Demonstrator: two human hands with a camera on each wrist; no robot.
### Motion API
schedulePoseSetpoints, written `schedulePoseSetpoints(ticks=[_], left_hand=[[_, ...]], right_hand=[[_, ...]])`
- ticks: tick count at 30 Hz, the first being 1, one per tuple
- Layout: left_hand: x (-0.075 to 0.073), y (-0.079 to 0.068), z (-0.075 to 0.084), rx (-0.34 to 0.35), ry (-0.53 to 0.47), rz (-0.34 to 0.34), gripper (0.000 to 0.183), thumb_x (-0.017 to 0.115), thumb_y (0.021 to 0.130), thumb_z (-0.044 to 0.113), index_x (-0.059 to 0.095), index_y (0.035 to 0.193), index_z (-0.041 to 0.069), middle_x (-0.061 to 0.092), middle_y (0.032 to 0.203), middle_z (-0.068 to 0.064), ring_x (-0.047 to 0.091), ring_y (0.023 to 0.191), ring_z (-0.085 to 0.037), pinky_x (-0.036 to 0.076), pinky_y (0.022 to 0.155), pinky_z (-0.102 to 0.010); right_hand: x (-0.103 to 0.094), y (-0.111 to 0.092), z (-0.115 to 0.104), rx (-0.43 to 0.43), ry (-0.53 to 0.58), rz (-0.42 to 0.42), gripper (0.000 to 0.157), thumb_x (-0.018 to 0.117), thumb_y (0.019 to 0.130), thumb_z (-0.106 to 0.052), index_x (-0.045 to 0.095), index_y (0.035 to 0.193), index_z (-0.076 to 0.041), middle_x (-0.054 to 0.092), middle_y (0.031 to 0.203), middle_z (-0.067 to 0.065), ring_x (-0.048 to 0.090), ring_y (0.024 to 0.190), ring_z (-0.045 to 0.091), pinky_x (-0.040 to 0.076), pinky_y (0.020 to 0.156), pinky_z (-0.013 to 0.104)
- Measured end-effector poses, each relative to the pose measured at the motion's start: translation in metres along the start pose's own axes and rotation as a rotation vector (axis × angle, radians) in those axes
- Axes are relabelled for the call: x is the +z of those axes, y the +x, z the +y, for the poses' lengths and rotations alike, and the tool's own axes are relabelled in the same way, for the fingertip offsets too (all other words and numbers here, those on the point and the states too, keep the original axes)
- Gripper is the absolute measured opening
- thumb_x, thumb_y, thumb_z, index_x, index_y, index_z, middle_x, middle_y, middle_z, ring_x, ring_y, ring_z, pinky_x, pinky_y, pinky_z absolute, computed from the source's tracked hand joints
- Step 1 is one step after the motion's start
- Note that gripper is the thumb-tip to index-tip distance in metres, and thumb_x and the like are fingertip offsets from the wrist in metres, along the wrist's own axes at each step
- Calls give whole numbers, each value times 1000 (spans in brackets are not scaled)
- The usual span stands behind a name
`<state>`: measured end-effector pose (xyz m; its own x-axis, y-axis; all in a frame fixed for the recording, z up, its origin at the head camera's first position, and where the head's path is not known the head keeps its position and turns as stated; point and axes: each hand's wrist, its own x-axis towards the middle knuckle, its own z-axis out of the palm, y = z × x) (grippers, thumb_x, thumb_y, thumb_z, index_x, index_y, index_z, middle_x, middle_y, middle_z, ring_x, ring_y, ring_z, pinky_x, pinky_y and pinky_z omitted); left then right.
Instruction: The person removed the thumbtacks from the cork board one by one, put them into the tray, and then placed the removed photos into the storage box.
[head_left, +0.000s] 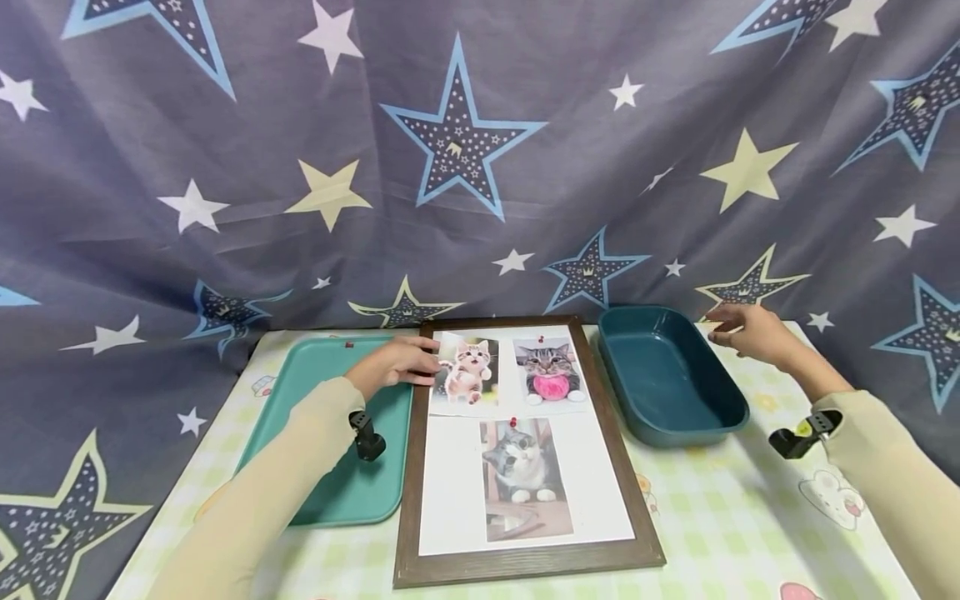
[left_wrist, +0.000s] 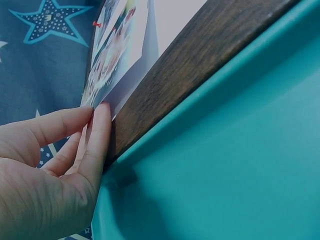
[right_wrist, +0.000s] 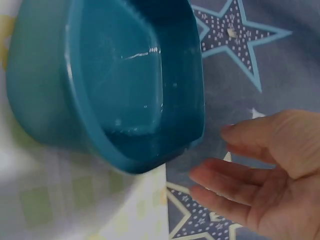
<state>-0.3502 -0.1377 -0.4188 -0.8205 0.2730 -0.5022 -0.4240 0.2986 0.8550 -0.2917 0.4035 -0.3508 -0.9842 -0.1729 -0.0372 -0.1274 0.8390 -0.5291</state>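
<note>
My left hand [head_left: 397, 363] is at the left side of a brown-framed board [head_left: 451, 525]. Its thumb and fingertips pinch the edge of a photo of an orange-and-white kitten [head_left: 468, 371], whose sheet stands slightly off the white surface in the left wrist view. Beside it on the board is a photo of a tabby cat with a pink ball [head_left: 551, 372], a red pushpin [head_left: 540, 339] at its top. Below hangs a photo of a grey-and-white cat [head_left: 525, 475], also pinned. My right hand [head_left: 750, 332] holds nothing, fingers loosely bent beside the far right rim of a dark teal basin [head_left: 667, 433].
A green tray [head_left: 375, 500] lies left of the board, partly under my left arm, with a red pushpin [head_left: 348, 344] near its far edge. A checked cloth [head_left: 697, 542] covers the table. Behind hangs a star-patterned curtain [head_left: 465, 250].
</note>
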Motion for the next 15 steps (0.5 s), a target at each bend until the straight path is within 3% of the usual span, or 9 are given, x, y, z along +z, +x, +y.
schedulePoseSetpoints(ticks=[7, 11, 15], left_hand=[[-3, 0, -2, 33, 8, -19, 66, 58, 97, -8, 33, 157, 0, 44, 146, -26, 59, 123, -31, 58, 100, -40], [-2, 0, -1, 32, 5, -18, 66, 58, 97, -7, 33, 157, 1, 49, 137, -21, 61, 114, -25, 57, 101, -41], [-2, 0, -1, 28, -5, -20, 66, 58, 97, -7, 33, 158, 2, 50, 134, -19, 60, 116, -26, 56, 104, -43]], right_hand=[[-5, 7, 14, 163, 223, -243, 48, 54, 102, -3, 40, 141, 20, 66, 123, 34, 72, 104, 35, 62, 85, 51], [-6, 10, 19, 230, 303, -306, 47, 56, 102, -4, 42, 141, 20, 73, 112, 14, 71, 100, 22, 62, 90, 48], [-7, 11, 23, 286, 363, -336, 45, 59, 100, -2, 46, 138, 18, 72, 105, -1, 68, 95, 13, 61, 93, 45]])
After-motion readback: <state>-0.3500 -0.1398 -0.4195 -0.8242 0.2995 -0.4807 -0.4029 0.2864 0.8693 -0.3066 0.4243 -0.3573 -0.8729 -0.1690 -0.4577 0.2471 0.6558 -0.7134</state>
